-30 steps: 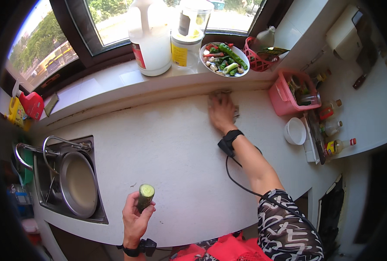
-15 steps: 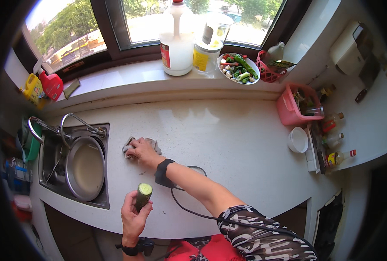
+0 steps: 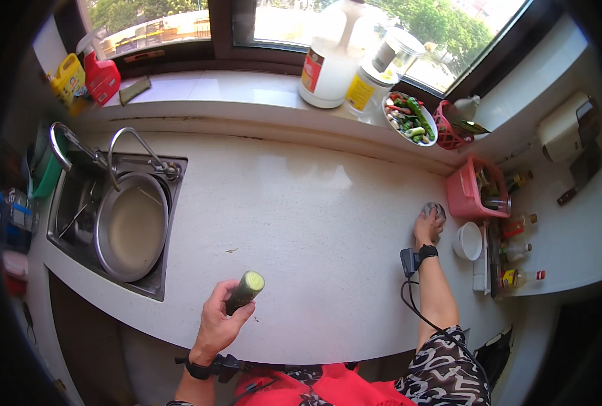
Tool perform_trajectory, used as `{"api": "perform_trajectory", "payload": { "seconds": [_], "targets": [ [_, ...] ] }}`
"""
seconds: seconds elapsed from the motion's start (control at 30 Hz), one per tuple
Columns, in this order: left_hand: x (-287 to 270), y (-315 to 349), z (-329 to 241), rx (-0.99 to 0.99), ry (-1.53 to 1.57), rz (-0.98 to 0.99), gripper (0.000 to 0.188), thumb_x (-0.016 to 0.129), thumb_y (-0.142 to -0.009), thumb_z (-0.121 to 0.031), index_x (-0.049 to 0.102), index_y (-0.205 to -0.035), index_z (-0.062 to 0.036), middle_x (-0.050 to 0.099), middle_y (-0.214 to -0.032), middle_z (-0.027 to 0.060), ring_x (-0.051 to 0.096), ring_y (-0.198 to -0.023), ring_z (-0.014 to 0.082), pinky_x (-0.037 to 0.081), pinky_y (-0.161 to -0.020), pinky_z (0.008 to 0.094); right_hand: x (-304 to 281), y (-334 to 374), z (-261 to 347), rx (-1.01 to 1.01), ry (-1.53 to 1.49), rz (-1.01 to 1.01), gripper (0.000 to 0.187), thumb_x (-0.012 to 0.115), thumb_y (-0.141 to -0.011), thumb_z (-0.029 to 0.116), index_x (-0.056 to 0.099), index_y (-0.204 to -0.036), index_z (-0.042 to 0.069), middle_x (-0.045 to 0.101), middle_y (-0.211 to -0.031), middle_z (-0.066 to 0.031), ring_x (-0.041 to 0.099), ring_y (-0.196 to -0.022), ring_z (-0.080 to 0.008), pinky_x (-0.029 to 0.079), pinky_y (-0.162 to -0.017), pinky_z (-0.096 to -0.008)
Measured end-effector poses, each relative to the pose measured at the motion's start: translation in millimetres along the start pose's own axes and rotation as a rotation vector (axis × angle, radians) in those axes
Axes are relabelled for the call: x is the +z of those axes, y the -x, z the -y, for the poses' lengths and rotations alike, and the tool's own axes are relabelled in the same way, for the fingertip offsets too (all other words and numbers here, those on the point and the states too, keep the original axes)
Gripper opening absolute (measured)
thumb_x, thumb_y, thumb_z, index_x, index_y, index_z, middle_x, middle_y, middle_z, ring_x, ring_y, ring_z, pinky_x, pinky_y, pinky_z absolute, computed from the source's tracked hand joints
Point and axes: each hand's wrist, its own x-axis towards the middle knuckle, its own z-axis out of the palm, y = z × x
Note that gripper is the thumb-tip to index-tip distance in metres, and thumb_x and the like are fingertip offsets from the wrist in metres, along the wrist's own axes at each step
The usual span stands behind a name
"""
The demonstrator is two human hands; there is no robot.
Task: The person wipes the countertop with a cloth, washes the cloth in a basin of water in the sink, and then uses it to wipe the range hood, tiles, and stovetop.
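Note:
Between the thumb and fingers of my left hand (image 3: 218,321) is a cut piece of cucumber (image 3: 244,292), dark green, with its pale cut face tilted upward. It is held above the front part of the white countertop (image 3: 301,223). My right arm stretches to the far right of the counter. There my right hand (image 3: 428,229) is closed over a bunched grey cloth (image 3: 434,210), pressed on the surface beside the pink basket (image 3: 466,189) and a white bowl (image 3: 468,241). Most of the cloth is hidden under the fingers.
At the left is a sink with a metal basin (image 3: 131,230) of cloudy water under a curved faucet (image 3: 120,149). Bottles (image 3: 521,277) line the right wall. The windowsill bears a large jug (image 3: 324,74) and a bowl of peppers (image 3: 412,122). A small scrap (image 3: 232,251) lies mid-counter.
My right hand has swept the cloth from near the sink across to the right end of the counter. My left hand still holds the cucumber. The view has shifted.

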Motion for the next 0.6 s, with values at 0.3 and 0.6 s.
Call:
{"api": "perform_trajectory", "payload": {
  "seconds": [0.3, 0.6],
  "targets": [
    [-56.4, 17.4, 34.3, -0.036, 0.068, -0.165, 0.041, 0.07, -0.086, -0.002, 0.049, -0.12, 0.003, 0.065, -0.102, 0.0097, 0.062, -0.095, 0.0126, 0.051, -0.084, 0.0267, 39.8, 153.7, 334.4, -0.716, -0.227, 0.26, 0.051, 0.059, -0.087, 0.028, 0.049, -0.136, 0.017, 0.042, -0.136, -0.0235, 0.037, -0.127, -0.0437, 0.033, -0.104, -0.0559],
    [-90.8, 43.1, 66.6, -0.059, 0.138, -0.283, 0.044, 0.071, -0.085, -0.003, 0.048, -0.121, 0.0039, 0.065, -0.103, 0.0116, 0.064, -0.095, 0.0143, 0.051, -0.084, 0.0279, 46.1, 232.5, 483.8, -1.222, -0.427, 0.539, 0.054, 0.058, -0.088, 0.023, 0.045, -0.139, 0.015, 0.04, -0.142, -0.0235, 0.038, -0.129, -0.0448, 0.034, -0.106, -0.0531]
  ]
}}
